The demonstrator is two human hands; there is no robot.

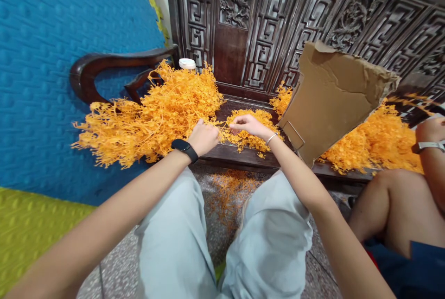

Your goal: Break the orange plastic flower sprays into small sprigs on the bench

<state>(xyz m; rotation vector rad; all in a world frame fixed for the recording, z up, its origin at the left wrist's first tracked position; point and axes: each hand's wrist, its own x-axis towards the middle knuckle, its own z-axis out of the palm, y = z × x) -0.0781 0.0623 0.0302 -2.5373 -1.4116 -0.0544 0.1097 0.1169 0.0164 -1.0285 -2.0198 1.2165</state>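
My left hand [206,136], a black band on its wrist, is closed with its fingers round a thin orange plastic sprig [224,127]. Facing it, my right hand [249,125] pinches the sprig's other side between thumb and fingers. A big bushy heap of orange plastic sprigs [149,116] lies to the left, right beside my left hand. Below and behind my right hand is a smaller pile of short orange pieces [252,139] on the dark wooden bench [232,156]. My fingers partly hide the sprig.
A bent cardboard sheet [333,99] stands upright on the bench, with another orange heap [385,141] beyond it. A neighbour's arm and knee [385,197] are at the right. Orange scraps [232,192] litter the floor. A white lid [187,63] shows behind the left heap, near the carved backrest [231,53].
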